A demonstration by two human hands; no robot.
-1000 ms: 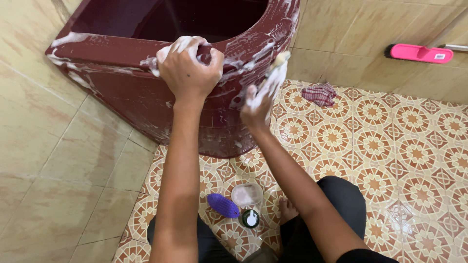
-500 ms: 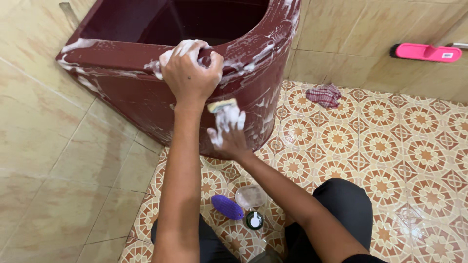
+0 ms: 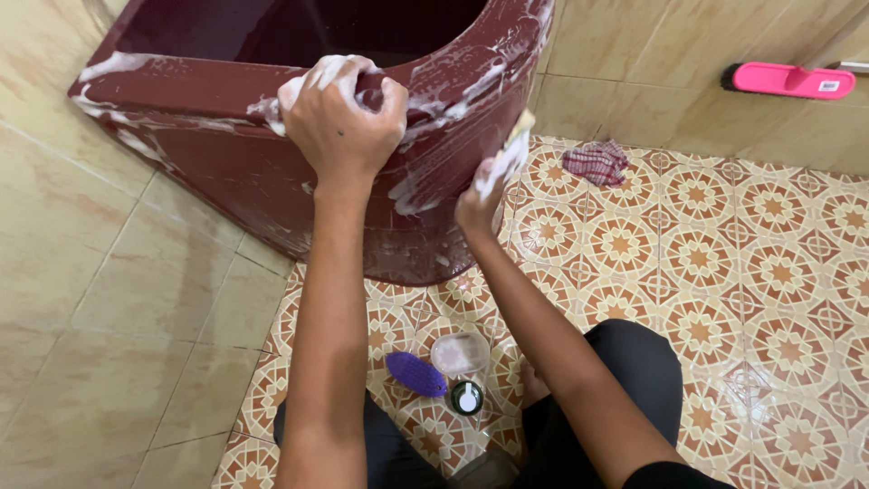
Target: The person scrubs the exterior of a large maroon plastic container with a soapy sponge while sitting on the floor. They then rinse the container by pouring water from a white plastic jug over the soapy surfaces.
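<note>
A person crouches on a patterned tile floor, scrubbing the soapy outside of a dark red tub (image 3: 272, 172) with a sponge.

The left hand (image 3: 342, 118) is closed tight over the tub's rim at about 11 o'clock in the view, fingers curled inside, foam around them. The right hand (image 3: 482, 195), just right of centre at 1 o'clock, is pinched shut on a yellow sponge (image 3: 514, 145) pressed flat to the tub's curved wall, suds covering the fingers. To scrub well here, it seems best to keep the sponge face flat on the curve, work in overlapping strokes, and lean on the rim grip for steadiness. At 6 o'clock, between the knees, lie a purple brush (image 3: 415, 374), a clear tub lid (image 3: 460, 352) and a small round jar (image 3: 467, 397). A checked rag (image 3: 595, 163) lies at 2 o'clock, a pink broom head (image 3: 786, 80) beyond it.
</note>
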